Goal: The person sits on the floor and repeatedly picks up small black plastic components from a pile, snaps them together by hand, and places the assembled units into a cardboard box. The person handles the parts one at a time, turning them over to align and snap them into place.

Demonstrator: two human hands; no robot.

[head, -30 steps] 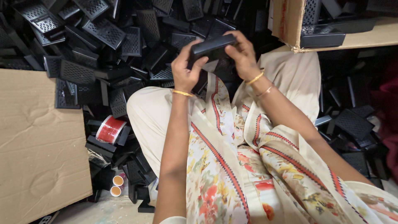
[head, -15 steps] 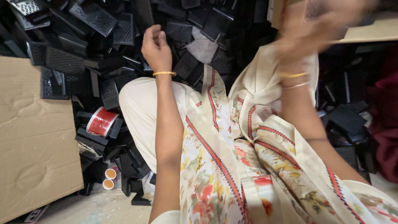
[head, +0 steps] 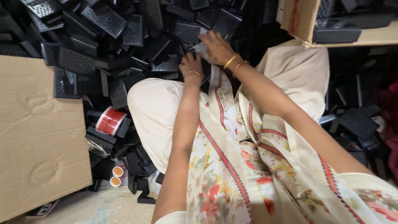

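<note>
**Both hands down in the pile of black grilles**

Floor-level clutter fills the head view: a deep heap of black perforated plastic covers (head: 103,18) spreads across the top and left, beside a flat sheet of cardboard (head: 37,137). A roll of red tape (head: 108,121) lies at the heap's edge, with two small orange-capped tubes (head: 116,176) lower down. An open cardboard carton (head: 327,25) at upper right already holds a few black pieces.

The person sits cross-legged in cream trousers. The left hand (head: 190,66) curls down onto the pile; whether it grips anything I cannot tell. The right hand (head: 216,47), bangles at the wrist, presses its fingers on a pale grey piece (head: 200,48) among the covers. Judging by the heap against the few boxed pieces, most of the work remains.
</note>
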